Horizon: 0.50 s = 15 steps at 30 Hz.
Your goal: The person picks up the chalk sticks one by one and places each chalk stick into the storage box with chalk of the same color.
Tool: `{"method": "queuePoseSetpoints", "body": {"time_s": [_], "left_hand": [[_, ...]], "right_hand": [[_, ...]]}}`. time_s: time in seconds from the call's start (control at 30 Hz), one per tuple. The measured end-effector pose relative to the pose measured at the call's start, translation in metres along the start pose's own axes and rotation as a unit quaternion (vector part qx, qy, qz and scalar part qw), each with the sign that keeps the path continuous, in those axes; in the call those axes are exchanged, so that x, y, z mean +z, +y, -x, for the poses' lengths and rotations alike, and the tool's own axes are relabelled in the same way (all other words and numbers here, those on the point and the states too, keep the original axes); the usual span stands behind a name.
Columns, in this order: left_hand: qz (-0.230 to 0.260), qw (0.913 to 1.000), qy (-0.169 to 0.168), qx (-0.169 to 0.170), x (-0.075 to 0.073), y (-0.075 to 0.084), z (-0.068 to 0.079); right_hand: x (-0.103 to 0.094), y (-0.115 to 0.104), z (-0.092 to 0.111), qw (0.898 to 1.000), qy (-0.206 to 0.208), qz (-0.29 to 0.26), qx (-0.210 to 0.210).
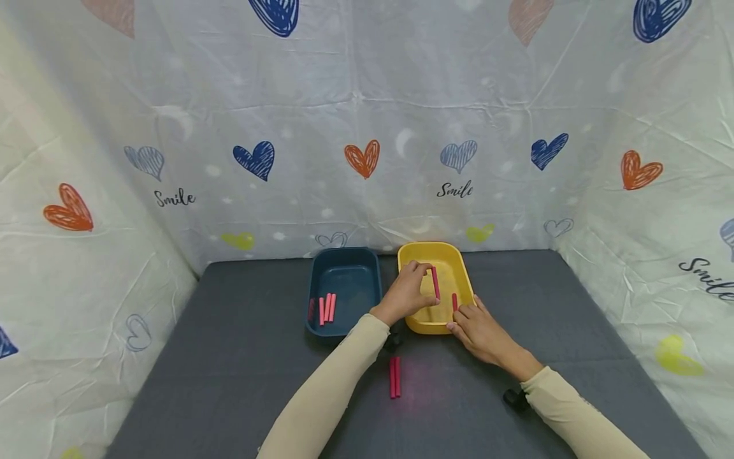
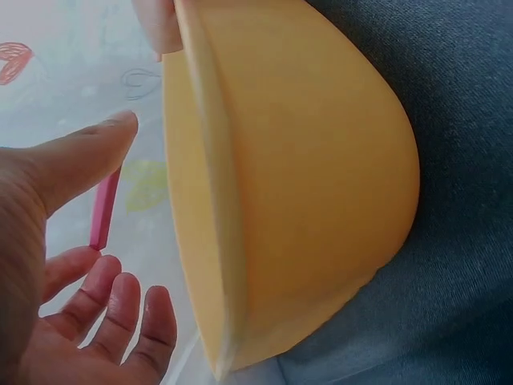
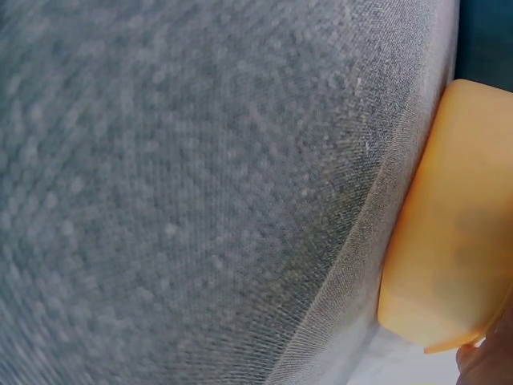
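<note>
Over the yellow tray, my left hand pinches a dark pink stick between thumb and index finger. The left wrist view shows this stick between the thumb tip and forefinger, the other fingers bent below it. My right hand grips the tray's near right corner, its fingers bent over the rim. Another dark pink stick shows in the tray beside those fingers, its lower end hidden by them. In the right wrist view only a bit of the right hand shows at the tray's rim.
A dark blue tray stands left of the yellow one, with several light pink sticks inside. Two dark pink sticks lie side by side on the grey tabletop in front. A heart-patterned curtain closes off the back and sides.
</note>
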<state>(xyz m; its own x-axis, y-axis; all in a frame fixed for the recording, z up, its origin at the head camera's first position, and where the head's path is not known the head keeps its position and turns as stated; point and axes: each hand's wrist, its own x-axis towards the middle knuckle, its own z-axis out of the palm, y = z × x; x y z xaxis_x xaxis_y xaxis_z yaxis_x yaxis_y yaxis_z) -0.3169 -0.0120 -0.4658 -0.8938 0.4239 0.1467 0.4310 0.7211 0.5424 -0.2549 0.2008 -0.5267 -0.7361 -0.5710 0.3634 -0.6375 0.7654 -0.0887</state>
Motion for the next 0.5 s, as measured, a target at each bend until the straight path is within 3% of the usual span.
{"method": "queuePoseSetpoints", "body": {"time_s": [0.2,0.5], "left_hand": [[-0.012,0.9998,-0.01,-0.007,0.008,0.002,-0.007],[0.006,0.9989,-0.036,-0.03,0.014,0.008,-0.019]], "right_hand": [[0.001,0.0,0.0,1.0,-0.003,0.0,0.001],[0.001,0.001,0.0,1.0,0.005,-0.002,-0.002]]}}
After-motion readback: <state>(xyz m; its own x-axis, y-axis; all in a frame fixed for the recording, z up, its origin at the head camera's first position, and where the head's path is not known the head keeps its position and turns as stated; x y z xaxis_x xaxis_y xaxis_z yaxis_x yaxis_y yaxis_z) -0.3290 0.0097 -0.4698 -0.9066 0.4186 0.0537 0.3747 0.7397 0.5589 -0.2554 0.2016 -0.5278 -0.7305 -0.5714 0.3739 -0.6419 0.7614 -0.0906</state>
